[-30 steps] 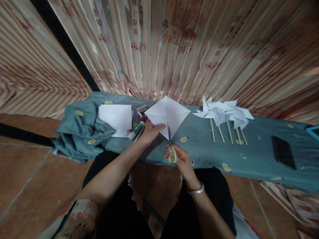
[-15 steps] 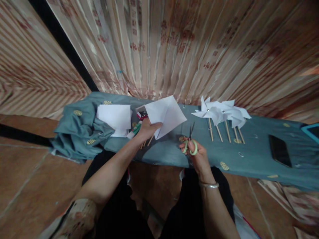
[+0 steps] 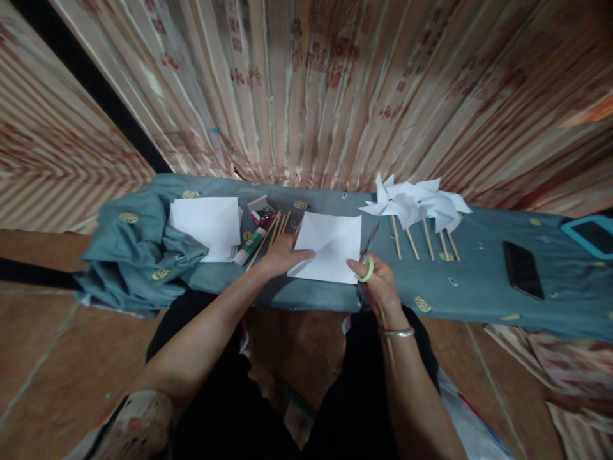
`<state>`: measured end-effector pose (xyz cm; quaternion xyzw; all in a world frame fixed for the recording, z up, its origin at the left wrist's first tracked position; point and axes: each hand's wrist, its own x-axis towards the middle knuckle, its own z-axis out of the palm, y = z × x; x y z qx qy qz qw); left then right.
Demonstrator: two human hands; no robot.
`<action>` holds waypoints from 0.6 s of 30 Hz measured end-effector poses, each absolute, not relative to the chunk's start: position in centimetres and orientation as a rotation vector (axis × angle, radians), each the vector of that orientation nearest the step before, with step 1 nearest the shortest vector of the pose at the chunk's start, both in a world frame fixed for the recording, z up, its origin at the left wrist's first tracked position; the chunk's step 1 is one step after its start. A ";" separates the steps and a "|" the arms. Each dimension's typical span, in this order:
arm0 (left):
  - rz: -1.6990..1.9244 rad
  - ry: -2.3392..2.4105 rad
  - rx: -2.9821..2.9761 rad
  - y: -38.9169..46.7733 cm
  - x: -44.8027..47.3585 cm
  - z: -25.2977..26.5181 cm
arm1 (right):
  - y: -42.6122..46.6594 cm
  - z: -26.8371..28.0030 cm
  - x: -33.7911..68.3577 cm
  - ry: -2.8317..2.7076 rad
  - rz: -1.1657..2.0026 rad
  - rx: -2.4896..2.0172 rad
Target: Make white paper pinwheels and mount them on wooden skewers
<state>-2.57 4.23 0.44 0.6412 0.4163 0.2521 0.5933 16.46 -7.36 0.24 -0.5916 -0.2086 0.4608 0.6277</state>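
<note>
Between my hands is a white square sheet of paper [image 3: 330, 246] with faint diagonal creases. My left hand [image 3: 286, 254] grips its left side, thumb on top and fingers underneath. My right hand [image 3: 378, 278] keeps hold of a pair of scissors [image 3: 366, 268] with pale green handles, blades pointing up and away. The right thumb also touches the paper's lower right corner. Just left of the paper lie several wooden sticks [image 3: 275, 230], a green and white glue stick [image 3: 250, 246] and a small open box [image 3: 262, 209] with small dark items inside.
A stack of white paper [image 3: 205, 223] lies at the left beside bunched cloth [image 3: 138, 243]. Several paper pinwheels [image 3: 416, 201] on sticks rest at the right. Farther right are a dark phone [image 3: 523, 269] and a blue-framed device [image 3: 591, 235]. A pleated curtain [image 3: 297, 96] hangs behind the cloth-covered bench [image 3: 474, 300].
The paper has turned from a diamond position to nearly square-on and come lower. My right hand, still with the scissors, has moved up to its right edge. The view has shifted slightly right.
</note>
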 end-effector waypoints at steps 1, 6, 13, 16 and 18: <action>0.632 0.940 1.407 4.2 -2.4 0.5 | -7.3 0.2 16.4 -0.451 1.039 -1.342; 0.879 0.799 0.964 3.5 -1.4 1.0 | -6.7 -0.5 15.8 -0.345 0.887 -1.226; 0.859 0.752 0.479 2.3 -0.7 1.0 | -6.2 -0.6 16.5 -0.287 0.770 -1.129; 0.748 0.694 0.426 1.2 -0.3 0.9 | -6.2 -0.5 16.5 -0.296 0.766 -1.124; 0.667 0.652 0.436 0.5 0.1 0.9 | -6.2 -0.5 16.0 -0.322 0.781 -1.143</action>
